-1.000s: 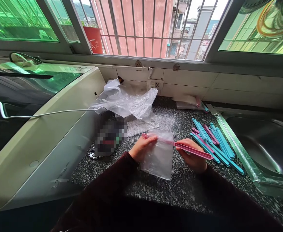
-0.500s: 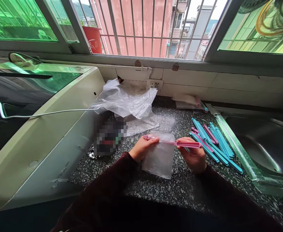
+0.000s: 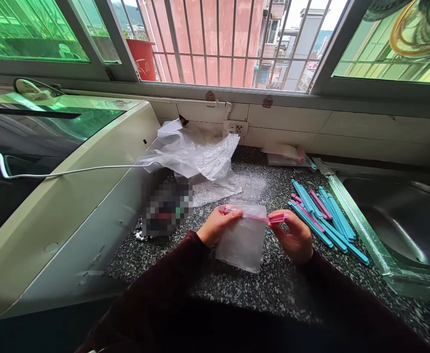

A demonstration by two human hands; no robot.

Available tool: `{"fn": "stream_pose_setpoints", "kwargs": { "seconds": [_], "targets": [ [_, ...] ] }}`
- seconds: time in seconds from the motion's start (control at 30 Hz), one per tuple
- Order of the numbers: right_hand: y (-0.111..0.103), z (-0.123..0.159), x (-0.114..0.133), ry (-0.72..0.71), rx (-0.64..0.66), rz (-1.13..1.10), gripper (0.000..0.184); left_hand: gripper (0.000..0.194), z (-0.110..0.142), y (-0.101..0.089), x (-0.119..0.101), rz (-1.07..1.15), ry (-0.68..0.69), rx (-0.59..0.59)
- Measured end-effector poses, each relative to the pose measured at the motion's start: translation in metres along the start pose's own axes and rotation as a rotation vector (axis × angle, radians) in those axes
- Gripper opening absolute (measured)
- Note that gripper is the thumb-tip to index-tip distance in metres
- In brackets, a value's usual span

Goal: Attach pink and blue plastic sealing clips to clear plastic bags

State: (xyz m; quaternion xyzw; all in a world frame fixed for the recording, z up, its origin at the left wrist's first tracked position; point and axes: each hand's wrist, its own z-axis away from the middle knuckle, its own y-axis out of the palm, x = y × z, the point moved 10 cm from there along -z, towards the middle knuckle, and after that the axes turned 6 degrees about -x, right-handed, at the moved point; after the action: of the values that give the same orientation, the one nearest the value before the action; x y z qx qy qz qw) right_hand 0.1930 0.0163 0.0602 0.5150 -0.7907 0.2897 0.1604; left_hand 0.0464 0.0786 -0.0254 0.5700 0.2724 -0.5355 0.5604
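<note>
A small clear plastic bag [image 3: 241,240] hangs just above the speckled counter [image 3: 274,284]. A pink sealing stick [image 3: 253,215] runs along the bag's top edge. My left hand [image 3: 217,225] pinches the left end of the stick and the bag's corner. My right hand [image 3: 294,235] grips the stick's right end, where only a short pink stub shows past my fingers. Both sleeves are dark red.
A pile of blue and pink sealing sticks [image 3: 323,215] lies to the right. A steel sink [image 3: 402,220] is at far right. Crumpled clear plastic [image 3: 196,162] sits behind, a white appliance [image 3: 64,196] with a cable on the left, and a blurred dark object [image 3: 165,208] beside it.
The pink stick has slid leftward along the bag's top; its long free end past my right hand has shrunk to a short stub. My hands have barely moved.
</note>
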Motion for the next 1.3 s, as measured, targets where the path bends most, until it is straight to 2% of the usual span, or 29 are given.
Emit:
{"fn": "stream_pose_setpoints", "kwargs": {
  "seconds": [0.13, 0.27, 0.5, 0.73, 0.93, 1.13, 1.3],
  "targets": [
    [0.001, -0.003, 0.008, -0.042, 0.012, 0.030, 0.024, 0.033, 0.000, 0.001, -0.001, -0.018, 0.006, -0.006],
    [0.003, -0.003, 0.009, -0.053, 0.028, 0.109, 0.021, 0.032, 0.000, 0.003, 0.003, -0.003, -0.013, 0.013],
    [0.012, -0.002, 0.005, -0.053, 0.087, 0.172, 0.018, 0.032, -0.003, 0.002, 0.011, -0.006, -0.053, 0.025],
    [0.021, 0.003, -0.009, -0.007, 0.160, 0.203, 0.015, 0.036, -0.005, -0.003, 0.020, 0.023, -0.131, -0.030],
    [0.024, 0.006, -0.016, 0.029, 0.179, 0.193, 0.013, 0.034, -0.003, 0.002, 0.023, 0.065, -0.212, 0.021],
    [0.024, 0.006, -0.017, 0.045, 0.180, 0.179, 0.012, 0.028, -0.002, 0.007, 0.019, 0.030, -0.194, 0.087],
    [0.024, 0.006, -0.016, 0.045, 0.185, 0.182, 0.013, 0.029, -0.004, 0.000, 0.022, 0.019, -0.189, 0.020]
  ]
}}
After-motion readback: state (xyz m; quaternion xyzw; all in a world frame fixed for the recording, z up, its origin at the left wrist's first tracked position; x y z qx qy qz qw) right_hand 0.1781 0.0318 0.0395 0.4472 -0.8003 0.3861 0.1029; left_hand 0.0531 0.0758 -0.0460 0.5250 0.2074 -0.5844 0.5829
